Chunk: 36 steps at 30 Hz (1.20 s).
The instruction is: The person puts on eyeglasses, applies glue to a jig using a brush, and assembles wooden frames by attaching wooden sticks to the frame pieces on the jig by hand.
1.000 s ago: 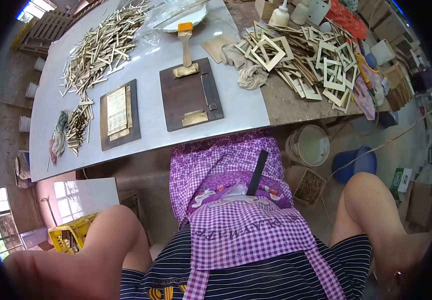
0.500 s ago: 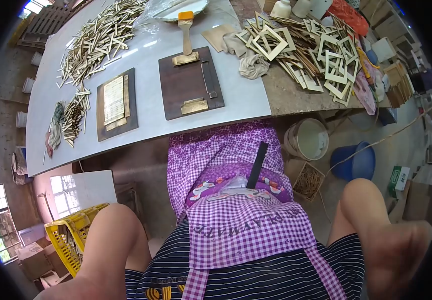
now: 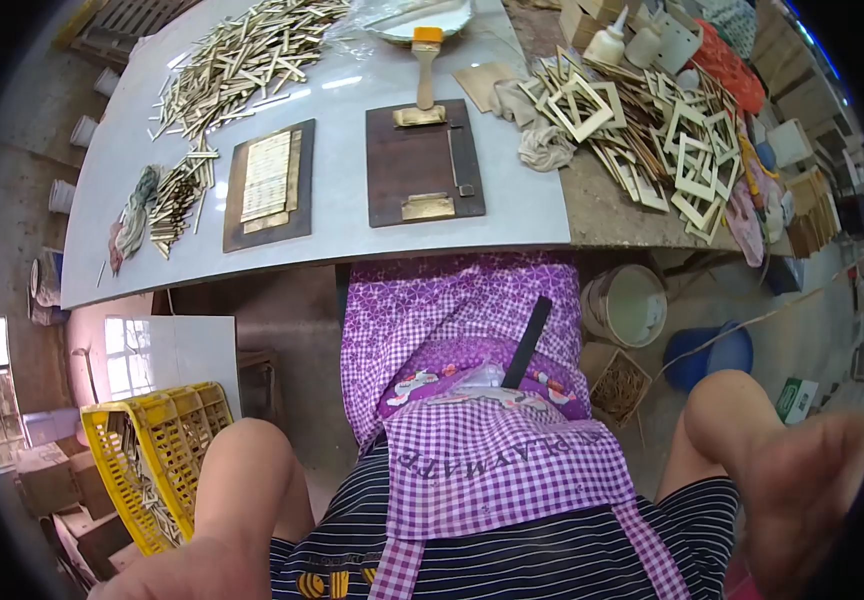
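Observation:
Both my arms are bent, elbows forward. My left hand (image 3: pixel 177 575) is cut off at the bottom left edge, near the camera; its fingers are out of sight. Blurred and dark, my right hand (image 3: pixel 820 465) is raised close to the camera at the right edge, its fingers not readable. No held object shows at either hand. On the table ahead lie a dark wooden board (image 3: pixel 412 160) with brass-coloured pieces and a dark bar, and a smaller board (image 3: pixel 300 200) bearing a stack of pale strips (image 3: pixel 268 178). A flat brush (image 3: pixel 426 80) touches the first board's top edge.
Loose strips (image 3: pixel 242 70) are heaped at the back left, pale frames (image 3: pixel 692 150) at the right beside a rag (image 3: pixel 546 148) and glue bottles (image 3: pixel 607 45). Below are a yellow crate (image 3: pixel 132 470), a white bucket (image 3: pixel 627 305) and a blue tub (image 3: pixel 707 355).
The view has shifted, so the table and its things appear farther right and slightly higher at the boards. Both hands stay raised near the camera. Nothing on the table has visibly moved.

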Available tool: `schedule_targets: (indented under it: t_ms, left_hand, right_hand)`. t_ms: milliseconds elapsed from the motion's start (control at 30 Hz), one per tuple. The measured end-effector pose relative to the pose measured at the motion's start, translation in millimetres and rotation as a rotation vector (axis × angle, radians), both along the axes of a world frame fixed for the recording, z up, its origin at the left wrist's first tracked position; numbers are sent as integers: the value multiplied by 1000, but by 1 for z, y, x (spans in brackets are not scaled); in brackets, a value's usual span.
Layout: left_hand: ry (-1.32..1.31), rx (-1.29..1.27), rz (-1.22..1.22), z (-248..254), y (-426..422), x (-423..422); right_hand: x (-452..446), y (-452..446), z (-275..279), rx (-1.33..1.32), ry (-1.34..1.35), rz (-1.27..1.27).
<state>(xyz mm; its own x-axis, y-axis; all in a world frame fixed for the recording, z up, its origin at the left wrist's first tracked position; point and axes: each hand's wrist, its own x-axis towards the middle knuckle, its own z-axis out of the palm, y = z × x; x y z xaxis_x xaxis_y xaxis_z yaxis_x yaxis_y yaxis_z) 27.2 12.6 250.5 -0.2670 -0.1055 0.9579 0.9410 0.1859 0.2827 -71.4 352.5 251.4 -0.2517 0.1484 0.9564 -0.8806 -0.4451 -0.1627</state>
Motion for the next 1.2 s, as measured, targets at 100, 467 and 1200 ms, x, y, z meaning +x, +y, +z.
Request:
schedule_targets:
  t_ms: [100,467,1200]
  left_hand:
    - [13,-3,21,-5,3,8]
    - [431,170,283,2,7,31]
    - [-526,-107,-795,-55,22,-48]
  right_hand:
    - [-2,-1,-8,1,-35,25]
    - [22,-3,9,-104,130,-75]
    - [-21,-50,-97,783,-191,-207]
